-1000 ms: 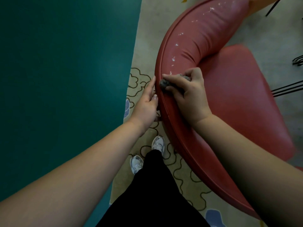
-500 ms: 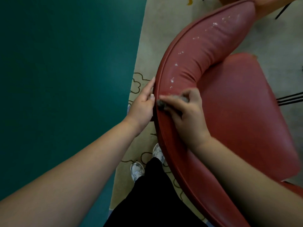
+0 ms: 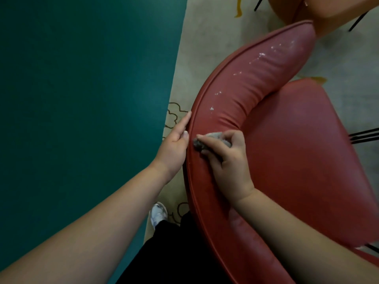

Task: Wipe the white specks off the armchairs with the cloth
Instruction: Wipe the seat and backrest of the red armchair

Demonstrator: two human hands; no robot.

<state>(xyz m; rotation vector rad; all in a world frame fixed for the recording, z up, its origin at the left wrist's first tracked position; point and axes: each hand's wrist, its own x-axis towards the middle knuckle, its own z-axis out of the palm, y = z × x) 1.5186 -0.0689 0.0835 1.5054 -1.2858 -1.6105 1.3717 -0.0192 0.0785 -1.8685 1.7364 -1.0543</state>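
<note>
Several white specks left on the red armchair
Right hand grips the cloth, rubbing; left hand flat, fingers straight, braces the outer edge

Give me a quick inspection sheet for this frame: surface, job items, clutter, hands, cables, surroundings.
Surface: red armchair backrest, padded and creased.
Job's things: grey cloth bunched on the backrest top; white specks remain along the far stretch, nearest one just beyond the cloth.
Clutter: nothing seen.
Hands: right hand grips the cloth; left hand flat against the backrest's outer edge.
Cables: nothing seen.
Surroundings: teal floor, beige patterned rug, orange chair beyond, black metal legs at right, one shoe below.
</note>
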